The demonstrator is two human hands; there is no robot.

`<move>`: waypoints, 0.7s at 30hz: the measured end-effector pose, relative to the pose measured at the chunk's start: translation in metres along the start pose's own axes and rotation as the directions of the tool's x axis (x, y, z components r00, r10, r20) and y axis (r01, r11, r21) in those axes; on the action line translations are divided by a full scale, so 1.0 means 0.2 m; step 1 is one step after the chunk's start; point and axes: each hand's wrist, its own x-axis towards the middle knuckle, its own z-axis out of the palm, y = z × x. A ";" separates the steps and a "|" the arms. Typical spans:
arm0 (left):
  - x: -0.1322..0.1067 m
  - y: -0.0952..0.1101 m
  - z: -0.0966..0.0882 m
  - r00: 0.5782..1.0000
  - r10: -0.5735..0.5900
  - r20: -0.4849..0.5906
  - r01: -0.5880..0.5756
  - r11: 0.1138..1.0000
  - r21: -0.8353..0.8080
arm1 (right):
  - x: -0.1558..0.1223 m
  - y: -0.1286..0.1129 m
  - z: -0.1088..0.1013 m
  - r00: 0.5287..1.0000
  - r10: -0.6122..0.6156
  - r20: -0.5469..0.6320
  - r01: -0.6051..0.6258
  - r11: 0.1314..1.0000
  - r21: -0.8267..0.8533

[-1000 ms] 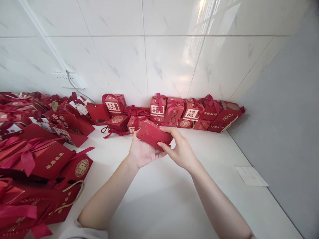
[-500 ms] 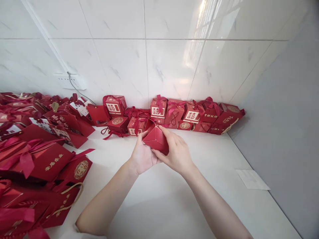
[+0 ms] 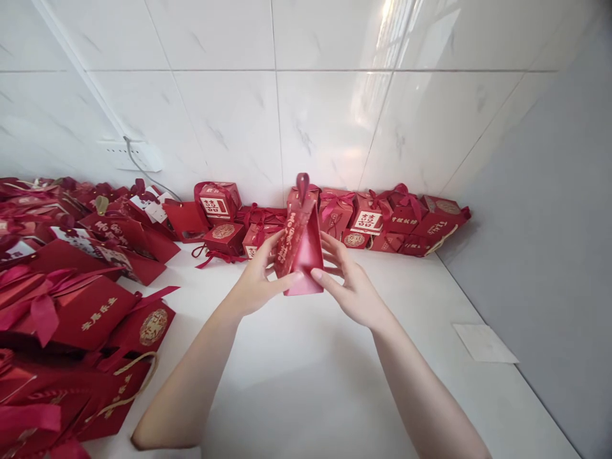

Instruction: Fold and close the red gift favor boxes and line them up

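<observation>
A red paper gift box (image 3: pixel 308 258) with a tapering, tent-like shape is held upright above the white table (image 3: pixel 296 376). Pale lettering runs down its left panel, and a ribbon loop (image 3: pixel 303 185) stands at its top. My left hand (image 3: pixel 261 277) grips the left side, thumb across the lower front. On the right edge, my right hand (image 3: pixel 351 284) has its thumb at the lower front corner and its fingers bent behind the box. The fingertips of both hands are partly hidden by the box.
Finished-looking red boxes with ribbons (image 3: pixel 368 220) line the tiled wall (image 3: pixel 229 115). A large pile of red boxes (image 3: pixel 90 319) fills the left side. A socket strip with a cable (image 3: pixel 131 156) is on the wall. A white sheet (image 3: pixel 485 343) lies at right, by a grey panel (image 3: pixel 535 255).
The gift box has been turned from its folded end to standing upright, showing its lettered side and ribbon loop. Both hands have shifted to its two sides.
</observation>
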 end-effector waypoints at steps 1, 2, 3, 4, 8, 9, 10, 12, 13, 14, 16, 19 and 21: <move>0.00 -0.01 0.00 1.000 -0.001 0.019 0.001 1.000 -0.001 | 0.01 0.02 0.00 0.999 0.035 -0.008 -0.035 0.999 0.021; 0.00 -0.01 0.00 1.000 -0.003 0.015 0.003 1.000 -0.015 | 0.01 0.03 0.00 0.997 0.067 -0.031 -0.066 0.998 0.021; 0.01 -0.02 -0.01 1.000 -0.006 -0.008 0.005 0.999 -0.037 | 0.02 0.05 0.00 0.993 0.094 -0.066 -0.094 0.996 0.004; 0.01 -0.04 -0.01 0.999 -0.008 -0.047 0.005 0.998 -0.060 | 0.03 0.06 0.00 0.988 0.112 -0.105 -0.115 0.993 -0.019; 0.03 -0.05 0.00 0.992 -0.055 -0.114 0.042 0.992 -0.116 | 0.03 0.08 -0.01 0.986 0.141 -0.091 -0.130 0.985 0.113; 0.04 -0.05 0.00 0.992 -0.068 -0.105 0.053 0.989 -0.137 | 0.03 0.08 -0.01 0.988 0.147 -0.051 -0.135 0.973 0.187; 0.04 -0.04 0.00 0.992 -0.079 -0.094 0.063 0.984 -0.167 | 0.03 0.07 -0.01 0.988 0.153 -0.014 -0.145 0.958 0.248; 0.03 -0.03 0.00 0.991 -0.088 -0.098 0.064 0.972 -0.225 | 0.04 0.07 -0.01 0.987 0.163 -0.003 -0.154 0.941 0.303; 0.03 -0.02 0.00 0.989 -0.087 -0.117 0.057 0.969 -0.239 | 0.04 0.06 -0.01 0.986 0.163 -0.040 -0.143 0.940 0.309; 0.03 -0.02 -0.01 0.986 -0.081 -0.148 0.043 0.969 -0.244 | 0.04 0.06 -0.01 0.983 0.161 -0.092 -0.125 0.941 0.313; 0.03 -0.03 -0.01 0.973 -0.061 -0.221 0.006 0.971 -0.239 | 0.05 0.06 -0.01 0.968 0.155 -0.199 -0.086 0.945 0.316; 0.04 -0.05 -0.01 0.952 -0.020 -0.304 -0.051 0.973 -0.225 | 0.05 0.05 -0.02 0.969 0.160 -0.187 -0.107 0.959 0.262; 0.04 -0.06 0.00 0.951 0.015 -0.309 -0.078 0.978 -0.191 | 0.05 0.06 -0.02 0.981 0.168 -0.099 -0.139 0.958 0.250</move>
